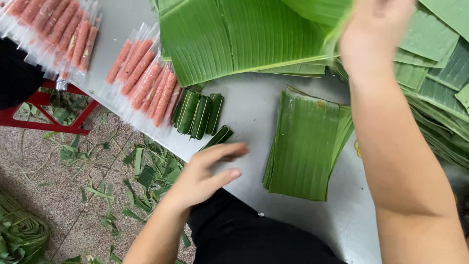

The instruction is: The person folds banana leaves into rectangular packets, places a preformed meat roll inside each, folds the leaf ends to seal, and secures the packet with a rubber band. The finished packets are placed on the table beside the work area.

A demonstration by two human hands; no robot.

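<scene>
Your right hand (373,34), blurred, grip apparently pinching big ribbed banana leaf (244,36) at worktop (254,105) far edge. Left hand (202,176) open, empty, beside leaf-wrapped rolls (198,115). Cut leaf stack (305,144) between.

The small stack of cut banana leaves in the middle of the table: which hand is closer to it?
Left. The left hand hovers just beside the cut leaf stack, at its left edge. The right hand is up at the large leaves, beyond the stack.

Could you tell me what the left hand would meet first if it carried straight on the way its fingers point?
Most likely the stack of cut banana leaf pieces: the left hand points right across the bare grey table toward it. Height is unclear, so it might pass over.
</scene>
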